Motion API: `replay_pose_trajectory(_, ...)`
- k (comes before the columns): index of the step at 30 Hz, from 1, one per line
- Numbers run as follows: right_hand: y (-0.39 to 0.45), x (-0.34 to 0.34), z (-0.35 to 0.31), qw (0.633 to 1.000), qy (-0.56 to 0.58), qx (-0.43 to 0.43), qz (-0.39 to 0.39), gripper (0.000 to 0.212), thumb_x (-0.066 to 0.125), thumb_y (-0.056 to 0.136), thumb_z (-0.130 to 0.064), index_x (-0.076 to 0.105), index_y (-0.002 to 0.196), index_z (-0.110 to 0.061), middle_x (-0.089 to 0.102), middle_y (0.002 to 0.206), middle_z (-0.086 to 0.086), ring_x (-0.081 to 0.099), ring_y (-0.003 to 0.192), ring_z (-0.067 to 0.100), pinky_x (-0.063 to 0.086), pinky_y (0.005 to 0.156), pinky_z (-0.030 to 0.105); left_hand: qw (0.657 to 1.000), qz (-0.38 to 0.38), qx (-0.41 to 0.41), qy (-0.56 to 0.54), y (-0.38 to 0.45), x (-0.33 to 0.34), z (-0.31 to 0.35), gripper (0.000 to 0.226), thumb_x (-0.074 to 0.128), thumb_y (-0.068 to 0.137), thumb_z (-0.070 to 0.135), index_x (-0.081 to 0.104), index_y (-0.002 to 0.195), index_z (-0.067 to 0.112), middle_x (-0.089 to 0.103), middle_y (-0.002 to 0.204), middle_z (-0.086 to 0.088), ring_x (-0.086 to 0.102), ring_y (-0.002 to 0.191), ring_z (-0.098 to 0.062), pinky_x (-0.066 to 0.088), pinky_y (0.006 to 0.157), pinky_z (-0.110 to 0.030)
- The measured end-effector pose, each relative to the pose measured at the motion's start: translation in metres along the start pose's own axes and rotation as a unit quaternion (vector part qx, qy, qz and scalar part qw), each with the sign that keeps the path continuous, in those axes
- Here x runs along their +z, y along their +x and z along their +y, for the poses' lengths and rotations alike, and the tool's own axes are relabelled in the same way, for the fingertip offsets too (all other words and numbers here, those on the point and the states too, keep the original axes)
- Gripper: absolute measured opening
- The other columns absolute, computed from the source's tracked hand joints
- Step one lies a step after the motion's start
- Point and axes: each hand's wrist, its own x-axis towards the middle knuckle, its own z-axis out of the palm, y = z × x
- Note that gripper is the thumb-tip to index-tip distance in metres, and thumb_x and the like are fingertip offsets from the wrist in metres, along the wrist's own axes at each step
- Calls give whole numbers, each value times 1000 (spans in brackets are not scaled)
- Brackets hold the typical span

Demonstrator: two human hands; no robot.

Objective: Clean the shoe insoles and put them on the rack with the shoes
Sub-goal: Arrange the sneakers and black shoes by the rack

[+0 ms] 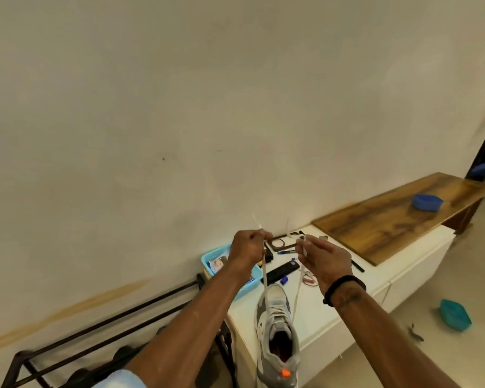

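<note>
Shoe (277,331) below both lace-holding hands (286,253).

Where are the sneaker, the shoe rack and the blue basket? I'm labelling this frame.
sneaker (277,326): head view, on its laced tongue.
shoe rack (118,312): head view, on a top rail.
blue basket (212,254): head view, on its far rim.

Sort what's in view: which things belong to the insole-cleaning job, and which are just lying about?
Job: shoe, laces pulled taut by left hand and right hand, rack.
Lying about: light-blue basket, remote, blue bowl, wooden board, teal tub on floor.
</note>
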Motion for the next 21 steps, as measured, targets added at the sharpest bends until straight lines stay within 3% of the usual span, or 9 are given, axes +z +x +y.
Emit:
replay_pose_trajectory(5,-12,11,-30,991,-90,-87,-54,17,70,90,-1,69,107,-2,77,91,13,76,87,24,62,77,30,994,-32,89,64,-2,-5,35,27,56,103,18,78,88,19,58,57,5,55,59,-15,50,67,-32)
replay_pose_trajectory(8,-18,12,-36,986,-124,-93,-62,17,74,87,-2,69,104,-4,77,90,12,76,85,23,62,78,31,995,-53,76,33,-10,-5,40,21,59,102,16,78,101,9,66,70,-1,65,69,-16,60,77,-35)
replay_pose_trajectory(12,-5,-7,-10,962,-257,-63,-60,23,78,81,-3,72,104,-3,75,91,13,73,87,27,61,80,38,997,-33,63,13,-18,-3,34,16,65,99,19,79,103,11,69,80,-3,66,68,-14,60,75,-32)
replay_pose_trajectory(14,0,-24,12,914,-393,-50,-90,25,81,78,-5,74,102,-7,74,94,9,71,91,24,60,83,38,998,-29,60,15,-18,-2,30,17,65,99,21,78,105,12,70,83,-3,66,68,-15,57,66,-27)
replay_pose_trajectory(18,-3,-57,69,733,-645,-56,-210,32,83,77,-15,70,105,-22,65,106,-6,63,96,9,51,80,15,999,-17,49,0,-15,-2,17,17,66,98,19,78,106,9,69,81,-4,63,65,-15,52,56,-21)
replay_pose_trajectory(21,-10,-72,101,623,-738,-83,-245,19,72,85,-17,66,100,-27,63,118,0,61,103,17,52,87,25,999,2,45,-5,-7,-3,5,16,67,98,19,78,104,9,69,80,-5,61,65,-15,52,58,-23)
